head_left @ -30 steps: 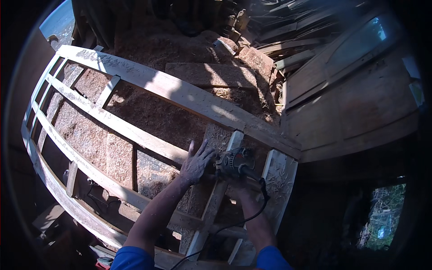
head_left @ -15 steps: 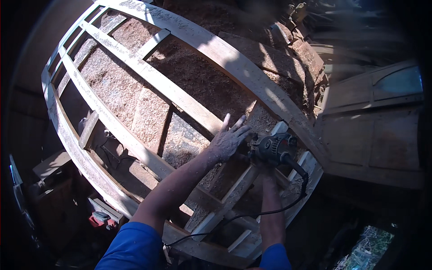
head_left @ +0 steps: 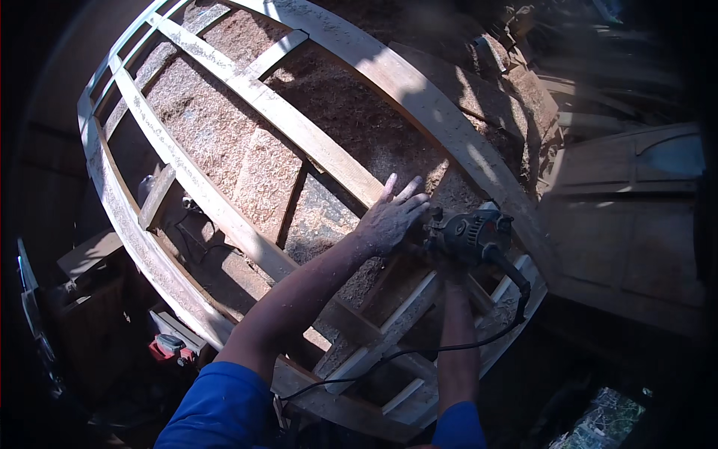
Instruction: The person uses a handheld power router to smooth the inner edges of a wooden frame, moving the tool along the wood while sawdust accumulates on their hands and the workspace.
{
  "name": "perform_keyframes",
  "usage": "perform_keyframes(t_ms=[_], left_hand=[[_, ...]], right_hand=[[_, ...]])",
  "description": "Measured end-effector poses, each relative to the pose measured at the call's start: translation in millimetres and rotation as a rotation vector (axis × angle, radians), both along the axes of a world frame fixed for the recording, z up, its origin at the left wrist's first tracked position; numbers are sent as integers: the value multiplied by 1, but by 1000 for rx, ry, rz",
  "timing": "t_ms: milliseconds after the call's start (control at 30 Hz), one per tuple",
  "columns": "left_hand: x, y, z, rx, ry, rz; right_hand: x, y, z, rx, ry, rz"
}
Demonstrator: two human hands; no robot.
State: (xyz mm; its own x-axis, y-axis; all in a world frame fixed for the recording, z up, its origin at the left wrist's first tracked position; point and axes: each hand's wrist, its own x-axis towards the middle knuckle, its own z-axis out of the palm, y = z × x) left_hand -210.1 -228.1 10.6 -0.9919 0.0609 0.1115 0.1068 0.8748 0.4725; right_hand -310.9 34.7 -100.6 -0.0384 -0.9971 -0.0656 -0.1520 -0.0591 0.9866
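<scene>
A dark corded power tool with a vented round housing rests by the near right end of a large wooden frame. Its exact kind does not show clearly. My right hand is closed around its near side, with most fingers hidden beneath the body. From the tool a black cord loops back to the left across the frame. My left hand, dusty and with its fingers spread, is over the end of a long wooden rail, just left of the tool. Whether its palm touches the wood is hidden.
Wood shavings cover boards beneath the frame's openings. Beyond the frame on the right lies a panelled wooden door. Scrap wood is piled at the far right. A red and grey tool sits at lower left.
The whole scene has shifted slightly right in the view. My right hand still grips the power tool, and my left hand remains spread beside it.
</scene>
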Motion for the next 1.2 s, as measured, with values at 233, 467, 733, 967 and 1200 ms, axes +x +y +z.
perform_keyframes(t_ms=[233, 467, 733, 967, 1200], left_hand=[[2, -10, -6, -32, 44, 26], [3, -21, 4, 1, -33, 30], [6, -31, -5, 8, 52, 65], [14, -46, -3, -5, -1, 74], [-3, -34, 3, 62, 37, 40]], right_hand=[[1, -19, 14, 87, 73, -13], [5, -40, 30, 174, 95, -6], [-1, -58, 44, -97, -399, 85], [10, -80, 40, 185, 672, 42], [14, -73, 24, 1444, 2975, 585]])
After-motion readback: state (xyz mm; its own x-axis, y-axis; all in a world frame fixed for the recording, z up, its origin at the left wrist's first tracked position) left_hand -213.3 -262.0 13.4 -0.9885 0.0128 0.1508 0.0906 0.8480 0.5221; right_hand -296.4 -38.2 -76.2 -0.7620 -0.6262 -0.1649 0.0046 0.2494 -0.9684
